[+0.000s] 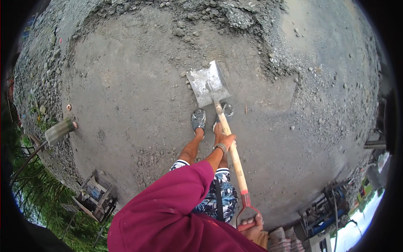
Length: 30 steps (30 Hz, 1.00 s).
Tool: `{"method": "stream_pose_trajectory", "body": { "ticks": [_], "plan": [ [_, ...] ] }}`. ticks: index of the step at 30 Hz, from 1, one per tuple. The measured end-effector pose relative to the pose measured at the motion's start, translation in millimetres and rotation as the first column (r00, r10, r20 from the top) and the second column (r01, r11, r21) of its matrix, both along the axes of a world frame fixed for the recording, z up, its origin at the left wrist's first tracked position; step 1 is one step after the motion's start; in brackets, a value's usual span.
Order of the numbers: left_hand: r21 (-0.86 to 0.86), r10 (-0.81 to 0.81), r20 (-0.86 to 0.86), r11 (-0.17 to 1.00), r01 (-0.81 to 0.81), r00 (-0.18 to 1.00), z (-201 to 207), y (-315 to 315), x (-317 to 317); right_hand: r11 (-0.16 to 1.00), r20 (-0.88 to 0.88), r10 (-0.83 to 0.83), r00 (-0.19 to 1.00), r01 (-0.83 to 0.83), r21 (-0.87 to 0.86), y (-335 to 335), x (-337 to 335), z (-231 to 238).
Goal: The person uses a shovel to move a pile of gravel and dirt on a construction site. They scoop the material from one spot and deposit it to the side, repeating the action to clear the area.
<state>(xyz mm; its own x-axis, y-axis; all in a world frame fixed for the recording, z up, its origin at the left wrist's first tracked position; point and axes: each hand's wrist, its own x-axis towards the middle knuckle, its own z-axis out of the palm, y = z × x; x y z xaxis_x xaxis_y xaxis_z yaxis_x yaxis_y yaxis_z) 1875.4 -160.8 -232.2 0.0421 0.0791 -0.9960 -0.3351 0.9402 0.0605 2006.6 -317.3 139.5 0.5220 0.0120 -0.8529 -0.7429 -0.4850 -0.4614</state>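
A square-bladed shovel (233,145) with a pale wooden shaft slants across in front of my legs. My left hand (227,142), a band at its wrist, wraps round the middle of the shaft. Closed on the red D-shaped grip at the near end is my right hand (252,226), partly cut off by the sleeve. The grey metal blade (205,84) is just beyond my shoes (198,119), with no load visible on it; whether it touches the ground cannot be told.
Broken gravel and rubble (239,19) form a ragged edge ahead, with more stones along the left. A cylinder on a rod (59,131) lies at left. A wooden frame (95,195) stands lower left, blue machinery (323,210) and stacked sacks (282,240) lower right.
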Motion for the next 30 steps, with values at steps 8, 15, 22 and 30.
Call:
{"method": "stream_pose_trajectory", "body": {
  "ticks": [8,15,22,30],
  "plan": [
    [0.271,0.185,0.042,0.944,-0.19,0.982,81.9,161.3,-43.9,0.867,-0.504,-0.213,0.837,0.4,0.298,184.7,-82.0,-130.5],
    [0.147,0.146,0.032,0.978,-0.149,0.989,120.3,145.1,-17.8,0.893,-0.503,-0.151,0.851,0.336,0.301,186.2,-51.3,-102.2],
    [0.118,0.099,0.074,0.987,-0.107,0.992,121.1,256.9,-12.6,0.822,-0.461,-0.051,0.886,0.299,0.484,289.5,-43.1,-84.4],
    [0.228,0.12,-0.065,0.968,-0.102,0.991,70.9,278.4,22.6,0.912,-0.464,0.06,0.884,0.141,0.386,331.0,11.3,-158.8]
  ]
}}
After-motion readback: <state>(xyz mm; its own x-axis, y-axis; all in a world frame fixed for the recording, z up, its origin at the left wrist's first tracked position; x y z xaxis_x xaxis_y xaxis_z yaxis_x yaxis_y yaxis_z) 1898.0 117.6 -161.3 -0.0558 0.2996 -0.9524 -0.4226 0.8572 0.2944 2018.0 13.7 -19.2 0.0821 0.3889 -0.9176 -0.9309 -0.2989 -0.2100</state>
